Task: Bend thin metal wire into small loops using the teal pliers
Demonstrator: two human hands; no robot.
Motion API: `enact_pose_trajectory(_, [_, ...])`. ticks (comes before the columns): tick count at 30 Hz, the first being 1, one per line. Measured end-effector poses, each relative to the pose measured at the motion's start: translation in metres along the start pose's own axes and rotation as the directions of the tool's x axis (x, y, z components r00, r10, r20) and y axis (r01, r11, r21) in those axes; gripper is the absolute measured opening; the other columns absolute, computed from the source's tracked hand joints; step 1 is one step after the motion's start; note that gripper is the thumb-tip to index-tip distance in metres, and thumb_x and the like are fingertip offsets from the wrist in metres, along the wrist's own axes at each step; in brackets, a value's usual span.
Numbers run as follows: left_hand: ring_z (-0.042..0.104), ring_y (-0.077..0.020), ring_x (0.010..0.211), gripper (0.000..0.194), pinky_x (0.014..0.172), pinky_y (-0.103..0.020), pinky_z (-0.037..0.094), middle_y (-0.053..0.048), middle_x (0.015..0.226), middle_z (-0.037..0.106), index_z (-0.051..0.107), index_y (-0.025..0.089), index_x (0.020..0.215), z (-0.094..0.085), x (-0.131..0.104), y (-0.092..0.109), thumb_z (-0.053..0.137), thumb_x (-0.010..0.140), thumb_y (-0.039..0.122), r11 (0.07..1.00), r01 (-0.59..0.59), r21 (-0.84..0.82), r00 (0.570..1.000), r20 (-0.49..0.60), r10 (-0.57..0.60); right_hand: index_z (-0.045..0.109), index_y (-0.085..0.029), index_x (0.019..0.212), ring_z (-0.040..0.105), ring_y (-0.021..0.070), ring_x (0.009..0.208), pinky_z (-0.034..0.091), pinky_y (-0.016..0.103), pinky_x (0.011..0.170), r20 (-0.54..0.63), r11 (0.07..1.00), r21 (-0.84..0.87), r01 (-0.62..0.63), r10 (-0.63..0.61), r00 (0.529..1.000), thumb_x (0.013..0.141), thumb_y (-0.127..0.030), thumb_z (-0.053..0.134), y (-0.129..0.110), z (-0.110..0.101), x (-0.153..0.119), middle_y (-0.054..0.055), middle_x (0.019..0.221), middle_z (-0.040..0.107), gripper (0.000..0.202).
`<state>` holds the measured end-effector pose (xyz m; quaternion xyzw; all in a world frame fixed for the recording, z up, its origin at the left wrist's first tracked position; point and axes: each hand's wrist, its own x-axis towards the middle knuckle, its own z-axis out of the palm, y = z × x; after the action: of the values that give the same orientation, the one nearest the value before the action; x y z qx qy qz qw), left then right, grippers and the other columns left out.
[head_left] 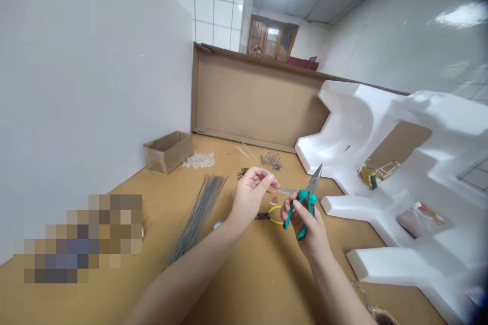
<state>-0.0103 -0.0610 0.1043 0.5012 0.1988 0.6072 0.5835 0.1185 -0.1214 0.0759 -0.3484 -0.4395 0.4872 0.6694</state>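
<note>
Green-handled long-nose pliers (306, 205) are held in my right hand (308, 223), with their jaws pointing up and away. My left hand (254, 194) is closed in a pinch just left of them, and a thin pale wire (250, 152) seems to rise from its fingers. Between the two hands lies a slim grey metal piece (286, 191). Yellow-handled pliers (275, 215) rest on the table below and between my hands, partly covered. Left of my left forearm is a bundle of grey wires (198, 216). Small dark rings (241, 173) lie behind my left hand.
A small open cardboard box (166, 155) stands at the left beside a pile of clear pieces (199, 160). Small metal parts (272, 161) lie behind my hands. White foam packing (381, 188) fills the right side, and a cardboard wall (255, 96) closes the back.
</note>
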Motion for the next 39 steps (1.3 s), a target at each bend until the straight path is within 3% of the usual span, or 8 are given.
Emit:
enact_pose_trajectory(7, [0.062,-0.0123,0.066,0.019,0.062,-0.025,0.051,-0.002,0.069,0.062,0.049,0.014,0.077,0.005,-0.005,-0.009,0.059,0.075,0.030,0.998,0.003,0.057,0.999,0.035,-0.005,0.051,-0.018,0.088,0.056,0.0140,0.061,0.045,0.027,0.054,0.078,0.983,-0.183,0.036,-0.022,0.997,0.081,-0.031,0.054,-0.002,-0.008,0.004,0.002,0.072,0.055,0.016])
enact_pose_trajectory(18, [0.061,-0.0110,0.065,0.017,0.064,-0.025,0.052,-0.001,0.069,0.060,0.047,0.015,0.077,0.006,-0.002,-0.012,0.058,0.076,0.028,0.994,-0.016,0.109,1.000,-0.006,0.017,0.051,-0.017,0.084,0.057,0.0149,0.063,0.047,0.028,0.057,0.116,0.973,-0.231,0.004,0.024,0.993,0.079,-0.033,0.056,-0.004,-0.007,0.017,0.002,0.071,0.055,0.017])
enact_pose_trajectory(25, [0.059,-0.0097,0.062,0.017,0.061,-0.023,0.050,0.000,0.065,0.058,0.048,0.015,0.075,0.002,0.002,-0.013,0.060,0.074,0.027,0.983,-0.020,0.181,0.998,0.057,0.009,0.052,-0.017,0.079,0.056,0.0142,0.060,0.045,0.026,0.056,0.208,0.920,-0.385,-0.075,0.166,0.964,0.079,-0.036,0.055,-0.012,-0.011,0.020,0.001,0.066,0.055,0.019])
enact_pose_trajectory(28, [0.059,-0.0101,0.062,0.018,0.061,-0.023,0.050,0.000,0.066,0.058,0.047,0.015,0.076,0.000,0.005,-0.016,0.060,0.074,0.028,0.986,0.009,0.168,0.998,0.056,-0.019,0.051,-0.018,0.081,0.057,0.0146,0.060,0.046,0.027,0.055,0.200,0.929,-0.354,-0.111,0.191,0.961,0.078,-0.037,0.056,-0.009,-0.014,0.022,0.001,0.068,0.056,0.020])
enact_pose_trajectory(31, [0.060,-0.0107,0.063,0.019,0.062,-0.024,0.051,0.000,0.067,0.058,0.047,0.015,0.076,-0.001,0.006,-0.019,0.059,0.074,0.030,0.990,0.019,0.142,1.000,0.014,-0.021,0.051,-0.018,0.085,0.058,0.0159,0.064,0.047,0.029,0.060,0.123,0.923,-0.380,-0.063,0.118,0.985,0.077,-0.038,0.056,-0.004,-0.015,0.023,0.001,0.070,0.057,0.022])
enact_pose_trajectory(34, [0.061,-0.0116,0.064,0.020,0.062,-0.024,0.050,0.000,0.067,0.059,0.046,0.015,0.076,-0.002,0.006,-0.019,0.059,0.074,0.030,0.989,0.011,0.146,1.000,-0.027,-0.007,0.055,-0.017,0.083,0.058,0.0170,0.067,0.045,0.030,0.067,0.035,0.780,-0.622,0.070,-0.062,0.997,0.076,-0.037,0.057,-0.001,-0.013,0.022,0.002,0.071,0.060,0.022])
enact_pose_trajectory(37, [0.062,-0.0122,0.064,0.020,0.062,-0.025,0.050,0.000,0.066,0.059,0.046,0.015,0.076,0.000,0.004,-0.018,0.059,0.074,0.030,0.986,0.005,0.169,0.999,-0.044,0.002,0.057,-0.017,0.078,0.057,0.0171,0.066,0.043,0.028,0.064,0.061,0.586,-0.792,0.172,-0.205,0.977,0.077,-0.035,0.056,0.001,-0.011,0.020,0.003,0.070,0.062,0.018])
enact_pose_trajectory(39, [0.062,-0.0123,0.065,0.020,0.064,-0.025,0.050,0.000,0.066,0.059,0.045,0.015,0.075,0.002,0.003,-0.016,0.059,0.074,0.030,0.983,0.011,0.181,0.998,-0.055,-0.001,0.057,-0.018,0.079,0.056,0.0166,0.063,0.043,0.027,0.062,0.096,0.507,-0.830,0.232,-0.280,0.955,0.079,-0.033,0.054,0.004,-0.010,0.020,0.003,0.069,0.062,0.015])
